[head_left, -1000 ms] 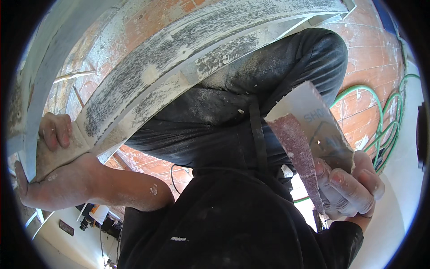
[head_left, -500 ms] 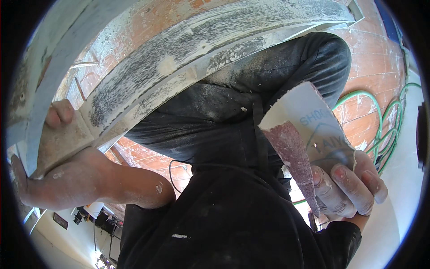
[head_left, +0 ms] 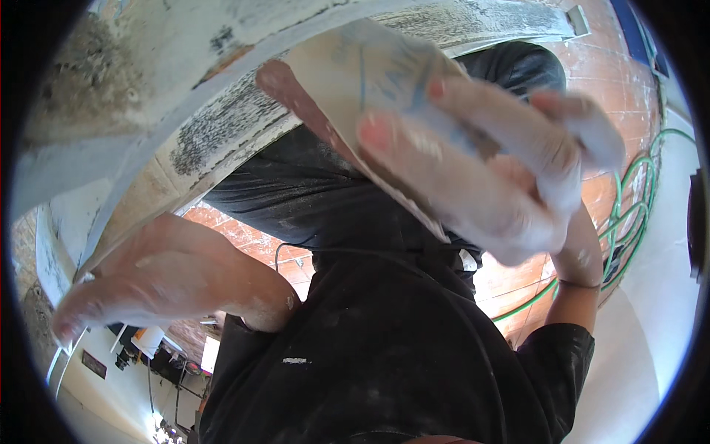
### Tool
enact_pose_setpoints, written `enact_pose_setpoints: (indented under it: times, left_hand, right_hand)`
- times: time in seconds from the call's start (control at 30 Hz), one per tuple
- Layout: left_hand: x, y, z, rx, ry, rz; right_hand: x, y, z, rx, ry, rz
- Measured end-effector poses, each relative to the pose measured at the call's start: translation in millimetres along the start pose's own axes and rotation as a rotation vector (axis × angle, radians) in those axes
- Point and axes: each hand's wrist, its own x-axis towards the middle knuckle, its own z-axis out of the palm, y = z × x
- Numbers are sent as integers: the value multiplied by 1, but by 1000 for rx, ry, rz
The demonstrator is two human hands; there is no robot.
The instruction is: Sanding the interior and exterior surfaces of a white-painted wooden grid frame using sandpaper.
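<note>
Raised at the upper middle, my right hand (head_left: pixel 510 163) grips a folded sheet of sandpaper (head_left: pixel 392 70). Its pale printed backing faces up, and a reddish-brown abrasive strip shows along the fold. The sheet covers part of a white-painted frame (head_left: pixel 229 133) with worn dark patches, which lies across my legs. At the frame's left end my left hand (head_left: pixel 163 274) holds on, thumb along the near side; its other fingers are hidden behind the piece. White dust coats both hands.
My legs (head_left: pixel 281 185) in dark, dusty trousers are under the frame. A coiled green hose (head_left: pixel 636 200) lies on the red tiled floor (head_left: pixel 606 96) beside a white wall (head_left: pixel 680 237) at right. Several blurred items (head_left: pixel 159 348) stand at lower left.
My right hand has carried the sandpaper up and left, over the frame. The frame's left part has shifted and fills more of the upper left. My left fingertips have gone out of sight.
</note>
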Motion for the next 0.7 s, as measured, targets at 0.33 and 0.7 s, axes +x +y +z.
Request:
enact_pose_setpoints:
  times: [0.33, 0.7]
  left_hand:
    - [-4, 19, 8, 78, -440, 70]
    - [-12, 34, 11, -65, -439, -196]
  right_hand:
    - [13, 54, 10, 61, -51, -397]
    - [46, 48, 11, 29, -134, -280]
